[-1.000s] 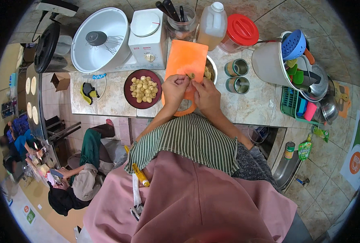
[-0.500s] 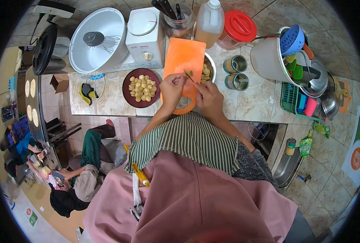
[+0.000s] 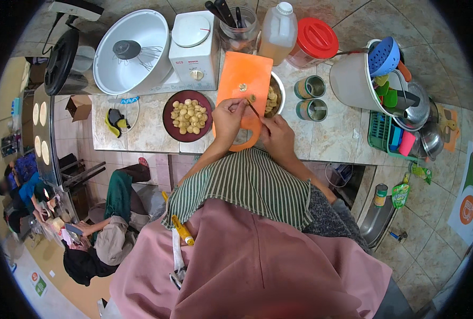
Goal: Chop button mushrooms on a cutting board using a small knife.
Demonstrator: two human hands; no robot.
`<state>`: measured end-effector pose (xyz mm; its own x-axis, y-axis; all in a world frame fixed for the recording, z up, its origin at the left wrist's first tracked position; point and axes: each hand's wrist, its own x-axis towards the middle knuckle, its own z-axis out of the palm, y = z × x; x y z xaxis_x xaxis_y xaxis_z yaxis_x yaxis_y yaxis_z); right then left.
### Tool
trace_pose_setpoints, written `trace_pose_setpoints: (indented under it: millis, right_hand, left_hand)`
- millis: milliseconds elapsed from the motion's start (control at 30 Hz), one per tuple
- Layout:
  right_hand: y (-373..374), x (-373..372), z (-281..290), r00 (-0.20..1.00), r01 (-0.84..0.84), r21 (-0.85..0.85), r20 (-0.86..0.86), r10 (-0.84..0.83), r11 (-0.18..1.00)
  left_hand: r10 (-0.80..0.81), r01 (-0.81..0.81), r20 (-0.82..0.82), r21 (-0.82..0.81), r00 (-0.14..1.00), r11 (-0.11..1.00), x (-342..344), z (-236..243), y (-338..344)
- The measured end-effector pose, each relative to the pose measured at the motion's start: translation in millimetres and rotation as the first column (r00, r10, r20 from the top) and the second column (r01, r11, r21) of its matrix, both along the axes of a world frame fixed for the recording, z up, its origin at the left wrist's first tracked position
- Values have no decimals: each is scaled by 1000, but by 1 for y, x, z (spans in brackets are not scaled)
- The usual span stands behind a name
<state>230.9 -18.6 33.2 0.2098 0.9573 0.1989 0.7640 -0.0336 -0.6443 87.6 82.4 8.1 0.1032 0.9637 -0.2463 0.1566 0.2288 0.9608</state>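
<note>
Over an orange cutting board (image 3: pixel 245 69), my left hand (image 3: pixel 228 121) pinches a small brownish mushroom (image 3: pixel 251 98) in its fingertips. My right hand (image 3: pixel 277 137) is closed on a small thin knife (image 3: pixel 253 109), its blade at the mushroom. On the board, just beyond my fingers, lies a pale cut mushroom slice (image 3: pixel 242 87). A dark red plate (image 3: pixel 167 126) of whole button mushrooms (image 3: pixel 188 116) stands left of the board. Partly under the board's right side is a metal bowl (image 3: pixel 283 95) holding cut mushroom pieces (image 3: pixel 272 101).
Two opened tins (image 3: pixel 311 110) stand to the right. At the back are a white mixer bowl (image 3: pixel 109 69), a white appliance (image 3: pixel 194 58), a knife jar (image 3: pixel 239 38), a jug (image 3: pixel 277 34) and a red-lidded tub (image 3: pixel 315 40). A utensil bucket (image 3: pixel 348 80) and green basket (image 3: pixel 377 130) stand far right.
A pale mushroom slice now lies on the board beyond my fingers, where bare board showed before. My hands stay at nearly the same place, with the mushroom and knife.
</note>
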Motion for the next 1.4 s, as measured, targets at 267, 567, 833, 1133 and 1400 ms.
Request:
trace_pose_setpoints:
  millis: [267,567,833,1133,1400]
  right_hand:
    - [15,0,15,1000,-15,42,28,14,999]
    - [31,1,14,992,-112,40,69,109,993]
    - [22,2,-2,995,-69,35,80,66,997]
    - [9,7,13,990,-83,-17,-119,81,996]
    - [25,11,3,996,-51,-46,-71,47,998]
  left_hand:
    - [-3,4,-17,62,1000,998,2,4,-3]
    - [32,-18,-92,151,995,988,4,3,-7]
    - [36,-18,-86,208,996,978,4,-4,-7]
    - [146,-139,-8,264,989,955,-56,-2,19]
    - [-7,293,-903,132,430,947,-128,-29,16]
